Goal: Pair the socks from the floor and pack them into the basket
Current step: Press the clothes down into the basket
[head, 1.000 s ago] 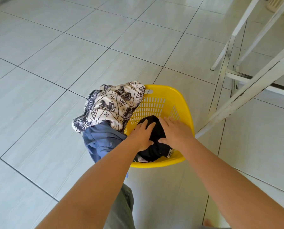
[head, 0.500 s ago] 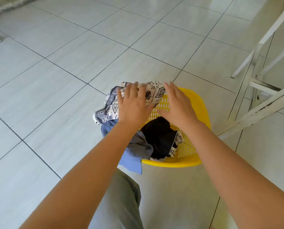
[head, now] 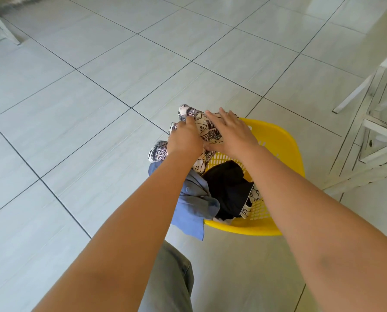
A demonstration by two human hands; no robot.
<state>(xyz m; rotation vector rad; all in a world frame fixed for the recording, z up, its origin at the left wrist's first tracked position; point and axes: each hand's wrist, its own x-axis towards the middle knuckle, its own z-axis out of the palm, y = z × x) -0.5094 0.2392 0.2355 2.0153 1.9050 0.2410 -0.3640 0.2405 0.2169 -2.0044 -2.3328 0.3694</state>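
A yellow plastic basket [head: 284,143] stands on the tiled floor right of centre. A black garment [head: 227,188] lies inside it. A blue cloth [head: 192,206] hangs over its left rim. A white cloth with a dark brown pattern [head: 207,128] is bunched on the far left rim. My left hand [head: 184,139] is closed on that patterned cloth. My right hand [head: 231,132] lies flat on top of the same cloth, fingers spread. No loose socks show on the floor.
White wooden furniture legs [head: 368,136] stand close to the right of the basket. Another white leg [head: 1,25] is at the far left top. My grey trouser leg [head: 172,280] is at the bottom centre. Pale floor tiles [head: 75,109] stretch left and ahead.
Both hands left the black garment and went up to the patterned cloth. The left hand has closed on it and bunched it up; the right hand presses on top.
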